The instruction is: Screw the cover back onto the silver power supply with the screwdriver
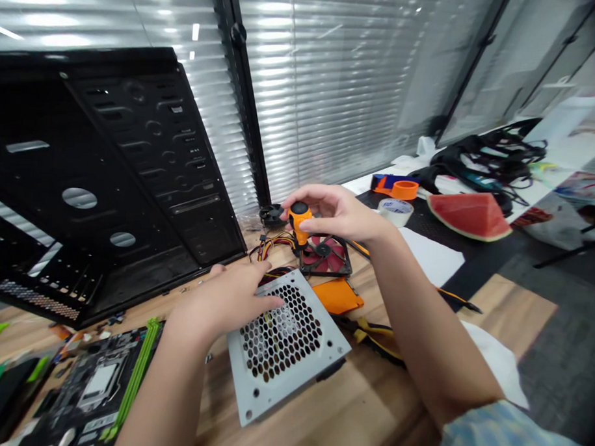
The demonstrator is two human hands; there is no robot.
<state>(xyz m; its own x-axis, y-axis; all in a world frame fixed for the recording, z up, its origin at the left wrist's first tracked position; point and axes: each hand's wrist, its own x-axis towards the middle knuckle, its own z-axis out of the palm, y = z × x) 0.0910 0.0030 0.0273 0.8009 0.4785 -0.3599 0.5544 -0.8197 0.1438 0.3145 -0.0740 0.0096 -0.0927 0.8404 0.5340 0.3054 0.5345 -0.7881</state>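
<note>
A grey metal power supply box (330,318) with a honeycomb grille lies on the wooden table. My left hand (234,295) rests on its upper left part, thumb over the grille and fingers spread towards the far edge. My right hand (327,214) grips an orange and black screwdriver (300,223) by its handle, held upright near the box's far corner; its tip is hidden. Just behind the box are a red fan (324,255) with a black frame and a bundle of coloured wires (266,246).
A black computer case (147,172) stands at the left, with a motherboard (96,385) in front of it. An orange piece (338,296) lies beside the box. Tape rolls, white paper (430,254) and a watermelon slice (471,215) are at the right.
</note>
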